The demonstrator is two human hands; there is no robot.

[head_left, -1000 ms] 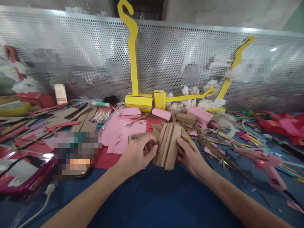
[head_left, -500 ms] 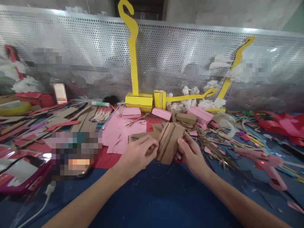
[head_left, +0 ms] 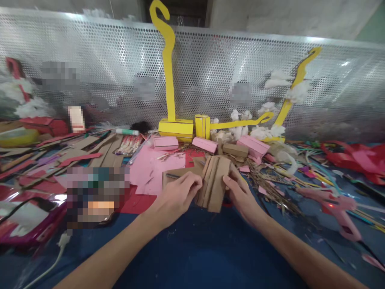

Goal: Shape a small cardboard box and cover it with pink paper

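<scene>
A brown piece of folded cardboard (head_left: pixel 215 185) with creased strips along it is held up over the blue table. My right hand (head_left: pixel 241 193) grips its right edge, thumb on the front and fingers behind it. My left hand (head_left: pixel 177 196) is closed at its left edge, thumb and fingertips pinched together against the cardboard. Behind the hands lie more cardboard (head_left: pixel 179 172), a pink sheet (head_left: pixel 142 170) and small pink folded boxes (head_left: pixel 166 143). A brown folded box (head_left: pixel 236 150) sits just beyond the held piece.
A pink hot glue gun (head_left: pixel 338 205) with a lit red light lies at the right. Dry twigs (head_left: pixel 276 194) are scattered beside my right hand. Yellow hooked stands (head_left: pixel 170 80) rise at the back before a perforated metal panel (head_left: pixel 222 68). A purple case (head_left: pixel 45 224) is at the left.
The cardboard has turned slightly, showing more of its front strips, and its lower edge has dropped a little. My right thumb has shifted slightly left with it.
</scene>
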